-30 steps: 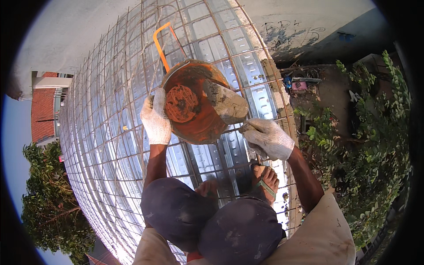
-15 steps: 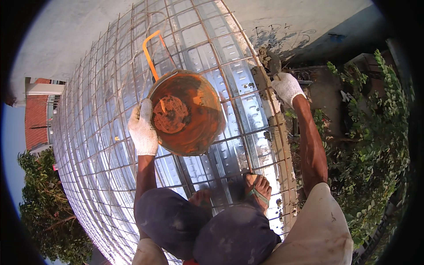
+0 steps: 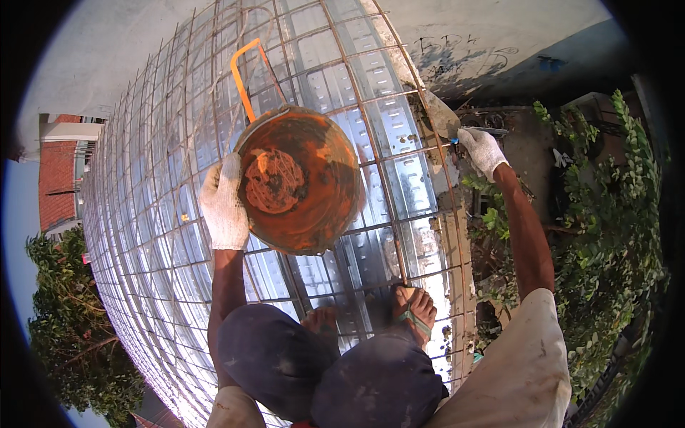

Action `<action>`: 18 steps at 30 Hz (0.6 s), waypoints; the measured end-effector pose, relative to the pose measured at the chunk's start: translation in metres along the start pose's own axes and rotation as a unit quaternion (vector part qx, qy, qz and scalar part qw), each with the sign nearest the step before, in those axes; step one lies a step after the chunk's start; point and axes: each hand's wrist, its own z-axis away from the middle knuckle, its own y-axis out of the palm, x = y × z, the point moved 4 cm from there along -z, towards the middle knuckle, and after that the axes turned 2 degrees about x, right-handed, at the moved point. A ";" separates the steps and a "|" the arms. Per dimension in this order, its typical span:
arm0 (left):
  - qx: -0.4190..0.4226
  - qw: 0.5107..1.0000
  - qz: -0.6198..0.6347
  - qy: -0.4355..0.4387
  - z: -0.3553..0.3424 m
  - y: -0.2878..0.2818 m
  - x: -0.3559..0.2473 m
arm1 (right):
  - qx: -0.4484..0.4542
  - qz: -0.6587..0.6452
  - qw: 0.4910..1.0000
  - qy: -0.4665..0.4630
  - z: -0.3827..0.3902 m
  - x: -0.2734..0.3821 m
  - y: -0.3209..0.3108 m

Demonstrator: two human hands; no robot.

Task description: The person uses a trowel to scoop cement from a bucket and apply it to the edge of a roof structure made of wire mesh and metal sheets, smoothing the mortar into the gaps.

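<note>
My left hand [image 3: 225, 203], in a white knit glove, grips the left rim of a round bucket [image 3: 339, 160]. The bucket is tilted so that its orange-stained inside shows, with a rough reddish patch at the bottom. A bent orange handle [image 3: 240, 82] sticks up from its far rim. Out at the right, my gloved right hand [image 3: 484, 152] is closed round the handle end of a trowel [image 3: 444, 120]. The trowel's greyish blade lies over the mortar-smeared concrete edge [image 3: 451, 232]; a bit of blue shows beside my fingers.
A rebar grid [image 3: 389, 185] lies over shiny ribbed metal decking [image 3: 360, 118]. My sandalled foot [image 3: 415, 310] stands on it near the right edge. Beyond that edge are a drop and leafy plants [image 3: 599, 235]. A pale wall [image 3: 464, 28] rises at the far side.
My right hand has moved right and slightly down with the trowel. The mortar clump seen by the blade before is no longer there. The bucket has shifted only slightly.
</note>
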 end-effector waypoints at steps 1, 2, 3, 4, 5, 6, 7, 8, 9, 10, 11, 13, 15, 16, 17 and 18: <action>0.006 1.000 0.002 0.003 -0.001 0.004 -0.002 | -0.018 0.078 0.995 -0.056 -0.011 -0.002 0.001; 0.007 1.000 0.013 0.005 -0.002 0.007 -0.003 | -0.037 0.157 0.981 -0.111 -0.023 -0.003 0.001; 0.006 1.000 0.022 0.005 -0.003 0.009 -0.001 | -0.050 0.233 0.957 -0.165 -0.032 -0.001 0.004; 0.007 1.000 0.023 0.002 -0.001 0.009 0.001 | -0.033 0.259 0.954 -0.147 -0.033 0.017 0.008; 0.009 1.000 0.025 0.001 -0.002 0.010 0.002 | -0.023 0.275 0.953 -0.126 -0.051 0.021 0.014; 0.013 1.000 0.020 -0.002 -0.002 0.007 0.000 | -0.001 0.281 0.951 -0.126 -0.059 0.033 0.014; 0.017 1.000 0.016 -0.004 -0.003 0.004 -0.001 | 0.021 0.287 0.950 -0.125 -0.061 0.040 0.014; 0.019 1.000 0.005 -0.004 -0.004 0.001 0.002 | 0.041 0.205 0.974 -0.089 -0.052 0.035 0.015; 0.014 1.000 -0.005 0.001 -0.007 -0.004 0.003 | 0.064 0.202 0.974 -0.082 -0.048 0.037 0.017; 0.013 1.000 -0.012 0.002 -0.007 -0.006 0.004 | 0.086 0.201 0.973 -0.070 -0.044 0.031 0.011; 0.003 1.000 -0.014 0.001 -0.007 -0.007 0.003 | 0.109 0.201 0.972 -0.058 -0.039 0.024 0.005; -0.017 1.000 -0.016 0.001 -0.007 -0.005 -0.001 | 0.131 0.257 0.957 -0.035 -0.020 0.007 0.000; -0.010 1.000 0.019 -0.001 -0.003 0.005 -0.002 | 0.080 0.304 0.938 -0.146 -0.007 -0.042 -0.017; -0.013 1.000 0.026 -0.005 -0.002 0.001 -0.001 | 0.086 0.319 0.932 -0.149 0.005 -0.044 -0.014; -0.015 0.999 0.038 -0.010 -0.001 0.000 0.001 | 0.088 0.337 0.926 -0.148 0.020 -0.047 -0.016; -0.021 1.000 -0.019 0.013 -0.002 -0.007 0.002 | 0.098 0.334 0.932 -0.106 0.041 -0.038 -0.017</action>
